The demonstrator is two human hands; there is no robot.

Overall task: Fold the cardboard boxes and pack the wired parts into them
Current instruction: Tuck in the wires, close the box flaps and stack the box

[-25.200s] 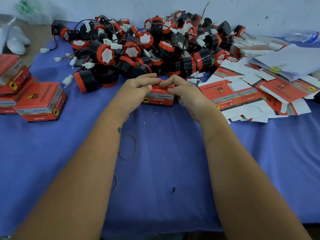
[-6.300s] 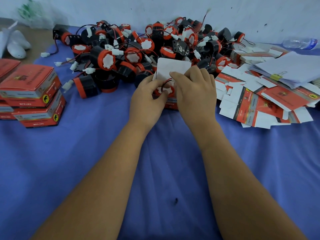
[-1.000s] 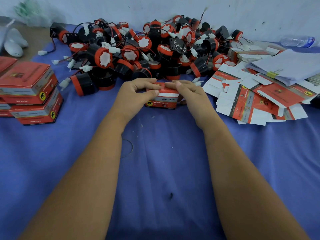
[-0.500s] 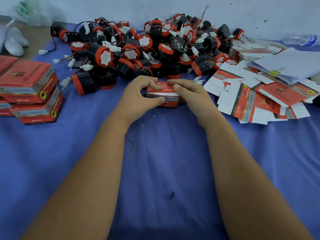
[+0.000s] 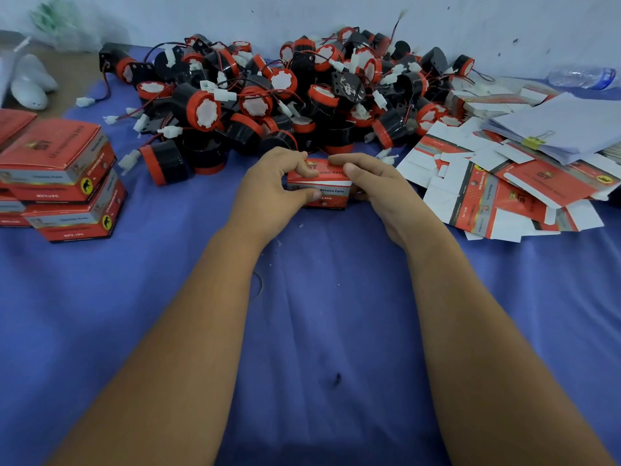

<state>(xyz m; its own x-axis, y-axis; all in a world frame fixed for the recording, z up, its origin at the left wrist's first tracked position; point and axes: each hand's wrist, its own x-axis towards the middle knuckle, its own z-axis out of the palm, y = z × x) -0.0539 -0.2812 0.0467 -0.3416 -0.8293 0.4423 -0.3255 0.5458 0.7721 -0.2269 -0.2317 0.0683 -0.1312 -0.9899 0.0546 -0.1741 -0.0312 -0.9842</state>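
Red box (image 5: 319,185), long axis left-right, both hands

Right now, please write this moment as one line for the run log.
step: closing box | left hand: grips red box | right hand: grips same box | box: on blue cloth | done boxes: stacked left

Two bare forearms come in from the near edge, one on the left and one on the right, with no sleeves, watch, bracelet or rings showing. The left hand (image 5: 272,193) and right hand (image 5: 379,193) are gloveless. Fingernails are short and unpainted where visible, on the left thumb and a right fingertip.
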